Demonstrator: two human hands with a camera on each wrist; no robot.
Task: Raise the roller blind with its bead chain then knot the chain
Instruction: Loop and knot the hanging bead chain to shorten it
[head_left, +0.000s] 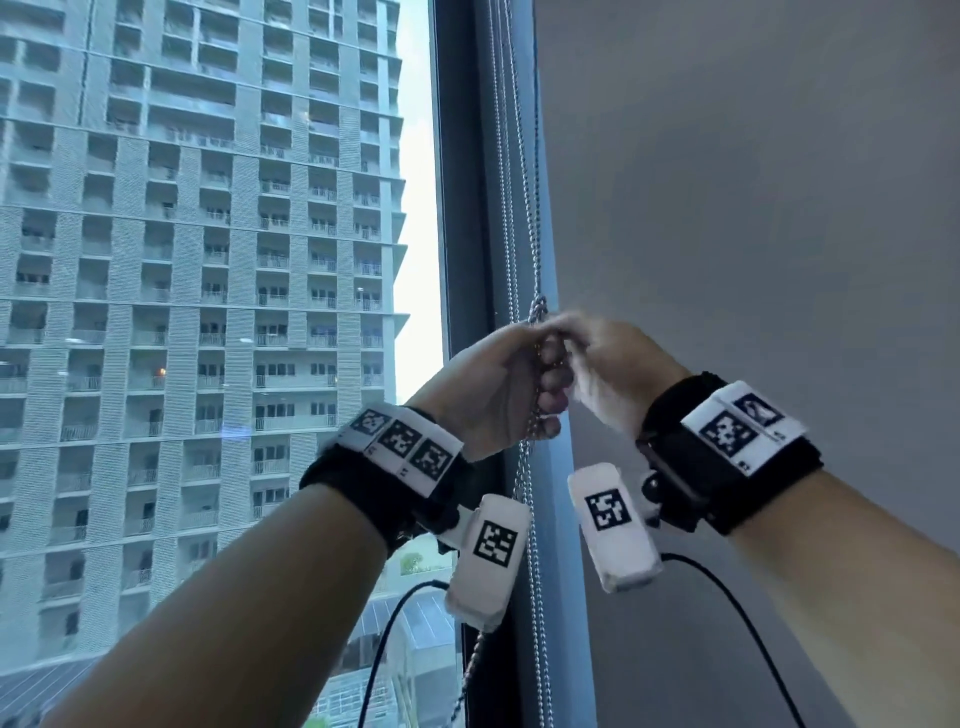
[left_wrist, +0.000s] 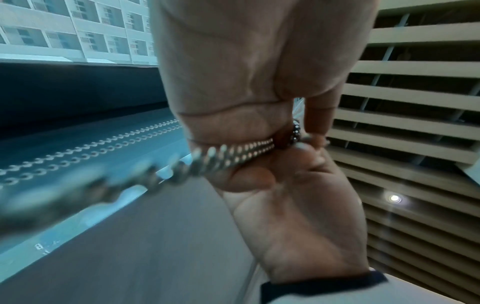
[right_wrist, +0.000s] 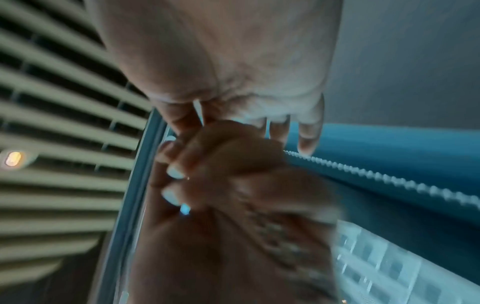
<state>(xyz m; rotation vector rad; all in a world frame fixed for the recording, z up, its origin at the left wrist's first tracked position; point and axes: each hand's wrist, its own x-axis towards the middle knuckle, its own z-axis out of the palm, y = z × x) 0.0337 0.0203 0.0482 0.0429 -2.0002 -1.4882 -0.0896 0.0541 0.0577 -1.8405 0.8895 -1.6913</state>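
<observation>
Head view shows your left hand (head_left: 511, 387) raised at the dark window frame (head_left: 467, 208), its fingers (head_left: 551, 402) curled round the doubled silver metal bead chain (head_left: 529, 467), probably to keep the strands together and taut while the knot forms. A small twisted loop of chain (head_left: 538, 310) sits just above your knuckles, so the knot looks begun, not drawn tight. Your right hand (head_left: 605, 364) meets the left from the other side, blurred; its fingers seem to pinch the chain near the loop, but you cannot tell for sure. Both forearms angle upward, wrists close together. The grey roller blind is out of sight above; open glass suggests it is raised.
</observation>
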